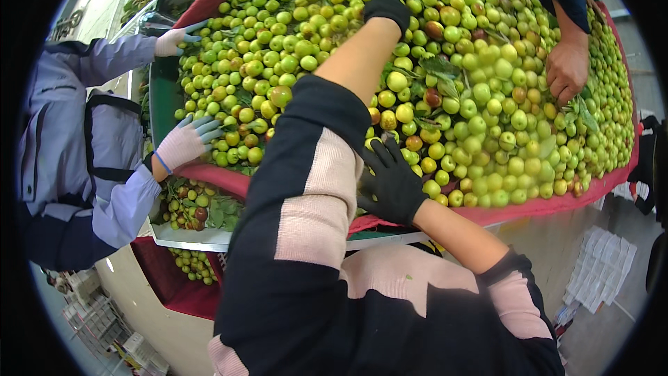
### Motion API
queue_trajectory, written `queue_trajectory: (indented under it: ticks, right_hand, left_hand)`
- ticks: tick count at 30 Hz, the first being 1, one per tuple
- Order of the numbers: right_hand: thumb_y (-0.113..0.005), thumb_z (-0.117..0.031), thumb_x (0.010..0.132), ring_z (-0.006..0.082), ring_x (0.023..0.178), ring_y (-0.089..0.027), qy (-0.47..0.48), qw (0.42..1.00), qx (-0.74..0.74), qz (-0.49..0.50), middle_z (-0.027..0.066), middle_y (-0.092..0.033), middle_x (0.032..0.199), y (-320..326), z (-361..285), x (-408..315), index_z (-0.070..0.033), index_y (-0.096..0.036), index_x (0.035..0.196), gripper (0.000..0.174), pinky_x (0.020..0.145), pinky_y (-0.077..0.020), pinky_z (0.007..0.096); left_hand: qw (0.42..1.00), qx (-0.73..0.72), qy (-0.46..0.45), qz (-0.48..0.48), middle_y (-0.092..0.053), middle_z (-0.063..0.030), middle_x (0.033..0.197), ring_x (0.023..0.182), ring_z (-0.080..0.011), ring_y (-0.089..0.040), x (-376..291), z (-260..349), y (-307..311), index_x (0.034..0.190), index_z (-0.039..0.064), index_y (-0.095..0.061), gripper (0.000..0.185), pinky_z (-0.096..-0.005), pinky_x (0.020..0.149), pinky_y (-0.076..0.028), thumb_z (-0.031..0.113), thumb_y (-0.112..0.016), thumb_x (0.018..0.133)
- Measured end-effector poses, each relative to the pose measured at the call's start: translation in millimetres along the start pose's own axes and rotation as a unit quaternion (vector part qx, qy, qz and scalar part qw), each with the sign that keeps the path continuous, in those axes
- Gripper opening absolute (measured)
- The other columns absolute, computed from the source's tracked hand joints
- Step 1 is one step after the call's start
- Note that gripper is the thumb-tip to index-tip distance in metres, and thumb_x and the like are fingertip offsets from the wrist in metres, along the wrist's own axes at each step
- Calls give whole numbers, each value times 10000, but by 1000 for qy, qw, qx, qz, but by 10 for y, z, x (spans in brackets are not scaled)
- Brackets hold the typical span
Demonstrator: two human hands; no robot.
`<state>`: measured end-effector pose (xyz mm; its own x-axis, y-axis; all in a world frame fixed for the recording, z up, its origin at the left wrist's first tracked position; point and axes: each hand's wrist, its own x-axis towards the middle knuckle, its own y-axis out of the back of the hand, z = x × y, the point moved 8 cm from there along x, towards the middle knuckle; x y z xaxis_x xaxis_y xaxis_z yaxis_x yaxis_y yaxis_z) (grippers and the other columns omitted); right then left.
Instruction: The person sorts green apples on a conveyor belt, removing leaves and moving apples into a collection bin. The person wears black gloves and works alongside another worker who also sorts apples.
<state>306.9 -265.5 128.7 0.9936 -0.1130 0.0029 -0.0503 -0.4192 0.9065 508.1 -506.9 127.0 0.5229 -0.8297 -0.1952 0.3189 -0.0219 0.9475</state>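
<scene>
A broad heap of green jujubes, some blushed red-brown, spreads before me with loose leaves among them. My left hand, in a black glove, reaches to the far part of the heap. Its fingers point away from me and are mostly hidden, so whether it grips a fruit does not show. Closer to my body, my right hand, also black-gloved, lies palm down at the near edge of the heap. Its fingers are spread over the fruit, and no jujube is visibly gripped.
Red cloth edges the heap. At left, a co-worker's two gloved hands touch the fruit; another person's bare hand reaches in at right. Fruit and leaves fill a side trough. Below stands a dark red crate holding jujubes.
</scene>
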Motion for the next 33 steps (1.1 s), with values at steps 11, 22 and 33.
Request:
queue_trajectory:
  ticks: [11, 22, 33]
  right_hand:
    - [-680, -506, 786, 370, 1361, -348, -6, 995, -71, -74, 143, -458, 1383, 41, 115, -102, -173, -523, 1307, 637, 1159, -165, 586]
    - [-691, -376, 845, 314, 1058, -613, -13, 976, 217, -6, 176, -642, 1150, -271, 176, 680, -112, -610, 1253, 493, 933, -488, 428]
    - [-703, -433, 764, 322, 982, -672, -136, 986, -78, -64, 150, -689, 1105, 76, 592, 1437, -112, -656, 1162, 514, 862, -520, 409]
  left_hand:
    - [996, -23, -80, 34, -567, -171, 1304, 1141, -335, -606, -633, -864, 143, 1320, 207, -559, 468, -447, 931, -496, 390, -656, 900]
    - [312, -947, -5, 76, -477, -278, 1333, 906, -307, -579, -4152, -2407, -245, 1336, 137, -486, 476, -307, 463, -543, 424, -552, 962]
    - [106, -988, 3, 109, -453, -299, 1381, 1111, -472, -580, -5331, -1601, -999, 1158, 58, -600, 358, -435, 569, -614, 345, -574, 945]
